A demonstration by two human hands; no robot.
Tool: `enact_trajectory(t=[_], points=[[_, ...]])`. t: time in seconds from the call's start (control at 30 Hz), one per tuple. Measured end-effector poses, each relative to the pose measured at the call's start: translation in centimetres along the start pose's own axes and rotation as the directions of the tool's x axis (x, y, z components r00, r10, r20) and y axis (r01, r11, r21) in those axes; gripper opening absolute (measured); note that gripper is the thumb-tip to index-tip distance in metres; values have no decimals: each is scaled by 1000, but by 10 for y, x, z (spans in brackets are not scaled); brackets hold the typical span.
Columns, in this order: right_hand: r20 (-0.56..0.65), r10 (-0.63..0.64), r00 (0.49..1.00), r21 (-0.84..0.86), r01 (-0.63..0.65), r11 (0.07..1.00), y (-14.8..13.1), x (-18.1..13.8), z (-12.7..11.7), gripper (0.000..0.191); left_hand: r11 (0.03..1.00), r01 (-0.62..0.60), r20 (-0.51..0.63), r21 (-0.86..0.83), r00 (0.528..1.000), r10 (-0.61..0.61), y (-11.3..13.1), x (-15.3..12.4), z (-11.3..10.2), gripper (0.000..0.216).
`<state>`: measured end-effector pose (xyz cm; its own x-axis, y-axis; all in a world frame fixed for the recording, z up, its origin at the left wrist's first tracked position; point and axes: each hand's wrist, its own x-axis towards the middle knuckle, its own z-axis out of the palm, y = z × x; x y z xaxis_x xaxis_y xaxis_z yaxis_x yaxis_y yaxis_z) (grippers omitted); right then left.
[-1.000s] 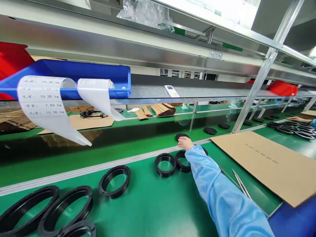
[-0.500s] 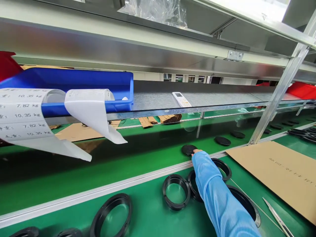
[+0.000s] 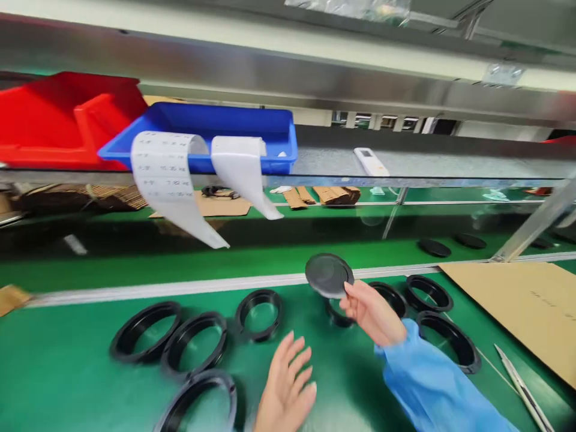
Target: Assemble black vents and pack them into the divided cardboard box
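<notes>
My right hand (image 3: 368,310), in a light blue sleeve, pinches the edge of a round dark grey disc (image 3: 328,274) and holds it tilted above the green bench mat. My left hand (image 3: 287,387) hovers low at the bottom middle, fingers spread and holding nothing. Several black plastic rings lie on the mat: one ring (image 3: 260,305) just left of the disc, two larger rings (image 3: 146,323) further left, another ring (image 3: 428,292) to the right. A small ring (image 3: 336,314) sits partly hidden under my right hand.
A conveyor belt (image 3: 252,258) runs behind the bench, with black discs (image 3: 434,247) on it at right. A blue bin (image 3: 216,135) with hanging paper strips (image 3: 168,180) and a red bin (image 3: 67,117) sit on the shelf. Cardboard sheet (image 3: 531,306) and tweezers (image 3: 524,387) lie at right.
My right hand picked a black disc off the conveyor and pulled it back over the bench. My left hand has come into view. The camera turned left.
</notes>
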<state>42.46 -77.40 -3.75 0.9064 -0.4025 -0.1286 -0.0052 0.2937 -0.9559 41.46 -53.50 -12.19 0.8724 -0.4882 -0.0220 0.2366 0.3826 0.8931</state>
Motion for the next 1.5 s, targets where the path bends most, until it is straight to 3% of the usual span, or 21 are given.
enact_trajectory(t=[0.07, 0.17, 0.3, 0.37, 0.43, 0.47, 0.53, 0.57, 0.63, 0.7, 0.77, 0.87, 0.97, 1.17, 1.37, 1.5], points=[[176, 93, 980, 121, -115, 986, 31, -57, 18, 46, 970, 18, 49, -242, 999, -6, 15, 0, 10, 84], [340, 212, 916, 266, -310, 913, 70, -119, 39, 43, 897, 182, 153, -403, 980, -130, 31, -2, 13, 89], [415, 276, 867, 116, -351, 929, 96, -145, 47, 52, 834, 272, 185, -479, 961, -207, 33, -12, 5, 84], [307, 224, 925, -80, -209, 975, 98, -143, 40, 54, 813, 261, 197, -521, 963, -183, 31, -15, 2, 83], [98, -39, 994, -360, 72, 930, 96, -140, 30, 54, 793, 267, 209, -548, 961, -179, 29, -15, 1, 84], [57, -222, 973, -520, 219, 826, 96, -138, 27, 53, 784, 278, 215, -555, 958, -187, 28, -15, 1, 84], [203, -450, 869, -729, 442, 523, 95, -134, 22, 55, 769, 304, 230, -563, 951, -207, 27, -16, 2, 84], [318, -461, 829, -761, 513, 397, 96, -131, 21, 57, 765, 314, 237, -562, 947, -215, 27, -16, 3, 84], [422, -431, 798, -781, 561, 274, 97, -122, 18, 57, 762, 334, 250, -555, 941, -230, 28, -16, 4, 80], [330, -474, 816, -823, 495, 280, 96, -111, 15, 54, 761, 352, 252, -545, 934, -252, 30, -17, 4, 77], [230, -528, 818, -817, 457, 351, 92, -101, 11, 48, 755, 371, 242, -541, 928, -283, 32, -16, 4, 75], [320, -552, 770, -684, 591, 429, 84, -95, 11, 37, 737, 407, 226, -540, 913, -339, 34, -14, 3, 76], [413, -571, 709, -610, 681, 405, 83, -98, 16, 32, 717, 439, 214, -541, 897, -388, 32, -12, 4, 77], [455, -479, 750, -628, 652, 425, 87, -100, 17, 37, 718, 478, 200, -506, 875, -442, 28, -11, 4, 81], [487, -430, 760, -579, 650, 493, 84, -103, 17, 52, 658, 648, 239, -384, 758, -607, 28, -13, 2, 104], [437, -444, 783, -545, 622, 562, 83, -107, 17, 52, 663, 635, 312, -396, 772, -554, 30, -12, 8, 99]])
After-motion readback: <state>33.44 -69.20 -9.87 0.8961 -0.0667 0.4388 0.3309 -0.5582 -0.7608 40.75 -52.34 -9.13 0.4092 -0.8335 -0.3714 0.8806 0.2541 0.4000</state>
